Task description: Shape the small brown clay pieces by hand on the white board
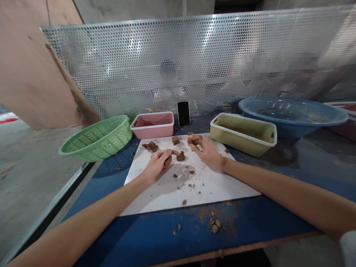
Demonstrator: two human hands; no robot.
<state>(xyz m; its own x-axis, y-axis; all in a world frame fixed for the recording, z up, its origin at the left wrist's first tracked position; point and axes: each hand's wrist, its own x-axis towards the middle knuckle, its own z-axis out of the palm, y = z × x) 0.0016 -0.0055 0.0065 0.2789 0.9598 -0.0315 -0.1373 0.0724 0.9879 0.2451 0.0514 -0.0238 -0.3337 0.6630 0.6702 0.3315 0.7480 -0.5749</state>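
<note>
My left hand (158,165) is closed over the white sheet (155,193), its fingers curled around a brown clay lump (167,161) that shows only in part. A brown-smeared finger of that hand reaches toward a small shaped clay piece (180,156) with a knob on top; whether it touches is unclear. Farther right, my right hand (207,150) pinches another clay piece (192,141) between thumb and fingers, which partly cover it. Behind, a small clay block (175,140) stands on the sheet. A rough heap of clay (150,146) lies at the sheet's left.
A green basket (97,138), pink bin (152,131), upright phone-like device (183,114), olive bin (240,138) and blue basin (292,120) line the back, before a perforated metal panel (144,55). Crumbs dot the sheet; several pebble-like bits (215,227) lie near the table's front edge.
</note>
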